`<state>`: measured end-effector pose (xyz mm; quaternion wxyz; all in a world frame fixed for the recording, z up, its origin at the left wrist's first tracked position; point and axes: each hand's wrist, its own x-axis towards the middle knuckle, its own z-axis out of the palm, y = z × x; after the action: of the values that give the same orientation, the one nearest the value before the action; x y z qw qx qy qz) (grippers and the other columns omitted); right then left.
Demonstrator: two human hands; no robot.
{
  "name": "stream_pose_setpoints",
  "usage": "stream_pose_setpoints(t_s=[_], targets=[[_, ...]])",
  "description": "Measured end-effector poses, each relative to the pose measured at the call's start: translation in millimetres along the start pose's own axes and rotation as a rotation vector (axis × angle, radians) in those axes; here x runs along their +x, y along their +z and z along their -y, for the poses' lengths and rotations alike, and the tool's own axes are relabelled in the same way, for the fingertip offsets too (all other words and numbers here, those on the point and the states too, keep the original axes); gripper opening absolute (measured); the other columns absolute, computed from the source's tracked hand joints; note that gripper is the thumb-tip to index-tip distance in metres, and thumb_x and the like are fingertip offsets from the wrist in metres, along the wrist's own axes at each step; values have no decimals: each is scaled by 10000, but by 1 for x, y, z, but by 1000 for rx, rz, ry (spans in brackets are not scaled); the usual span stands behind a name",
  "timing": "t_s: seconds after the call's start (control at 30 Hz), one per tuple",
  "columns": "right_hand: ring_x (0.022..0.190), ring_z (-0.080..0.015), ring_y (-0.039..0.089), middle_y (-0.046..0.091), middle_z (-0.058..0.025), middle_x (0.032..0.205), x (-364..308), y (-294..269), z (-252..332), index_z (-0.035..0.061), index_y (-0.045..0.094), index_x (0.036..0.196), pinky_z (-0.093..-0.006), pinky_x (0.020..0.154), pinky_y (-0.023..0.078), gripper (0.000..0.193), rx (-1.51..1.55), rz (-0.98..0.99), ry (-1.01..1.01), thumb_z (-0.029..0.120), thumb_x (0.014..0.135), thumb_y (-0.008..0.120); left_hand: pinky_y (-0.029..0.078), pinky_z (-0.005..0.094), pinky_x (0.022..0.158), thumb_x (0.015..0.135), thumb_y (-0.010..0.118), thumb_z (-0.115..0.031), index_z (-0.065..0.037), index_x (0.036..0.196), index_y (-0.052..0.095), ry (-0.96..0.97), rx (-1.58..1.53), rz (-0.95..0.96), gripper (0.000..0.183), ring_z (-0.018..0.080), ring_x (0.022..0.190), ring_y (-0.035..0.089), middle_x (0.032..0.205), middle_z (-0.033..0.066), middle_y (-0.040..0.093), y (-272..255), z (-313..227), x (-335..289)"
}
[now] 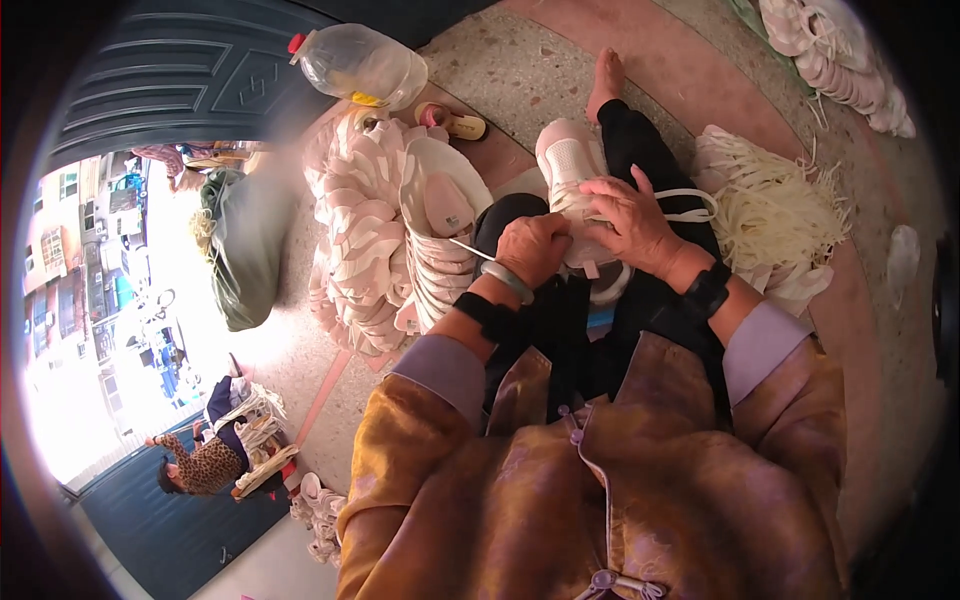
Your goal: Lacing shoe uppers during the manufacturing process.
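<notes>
A pale pink sneaker (pixel 566 150) rests between my knees, toe pointing away from me. My left hand (pixel 533 248) is closed at the left side of its opening, pinching a white shoelace whose thin end (pixel 470 248) sticks out to the left. Across the right side of the lacing lies my right hand (pixel 632 225), one finger raised and the other fingertips bent down at the eyelets, on the lace. From that hand a loop of white shoelace (pixel 695 205) bulges to the right. The fingertips partly hide the eyelets.
Stacked pale pink shoe uppers (pixel 350 220) spread at my left. A heap of cream shoelaces (pixel 775 205) lies at my right. Beyond are a clear plastic jug (pixel 365 65), a sandal (pixel 455 122) and more sneakers (pixel 835 55). Another person (pixel 205 468) sits far left, near a green sack (pixel 245 255).
</notes>
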<state>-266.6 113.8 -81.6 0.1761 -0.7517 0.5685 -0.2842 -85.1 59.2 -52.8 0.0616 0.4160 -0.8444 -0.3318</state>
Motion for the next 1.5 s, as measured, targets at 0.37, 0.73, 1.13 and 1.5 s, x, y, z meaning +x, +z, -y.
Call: stream_pose_setpoints(t_s=[0.37, 0.73, 1.13, 1.5], targets=[[985, -228, 497, 517, -53, 1037, 6, 13, 2, 43, 551, 883, -411, 852, 334, 135, 126, -134, 18, 57, 753, 518, 468, 404, 618, 694, 612, -164, -49, 761, 564, 0, -13, 23, 142, 331, 685, 599, 657, 153, 586, 1, 0, 2], [883, -296, 532, 538, -108, 937, 6, 11, -4, 14, 532, 873, -385, 776, 429, 139, 235, -166, -21, 50, 739, 529, 472, 401, 632, 675, 614, -159, -41, 780, 560, -23, 9, 35, 166, 332, 686, 597, 669, 156, 589, 4, 4, 5], [850, -305, 550, 536, -109, 919, 17, 20, -14, 31, 566, 772, -366, 761, 445, 69, 259, -28, 108, 38, 704, 557, 409, 225, 398, 764, 623, -129, -29, 795, 602, -272, -558, 372, 107, 71, 456, 501, 585, -3, 540, -11, 3, 17], [906, -271, 534, 504, -92, 973, 24, 8, -1, 23, 544, 839, -357, 766, 445, 111, 101, 168, 132, 63, 736, 556, 387, 209, 476, 758, 662, -138, -43, 682, 618, -155, -458, 98, 129, 29, 536, 453, 601, -48, 522, 6, 7, 12]])
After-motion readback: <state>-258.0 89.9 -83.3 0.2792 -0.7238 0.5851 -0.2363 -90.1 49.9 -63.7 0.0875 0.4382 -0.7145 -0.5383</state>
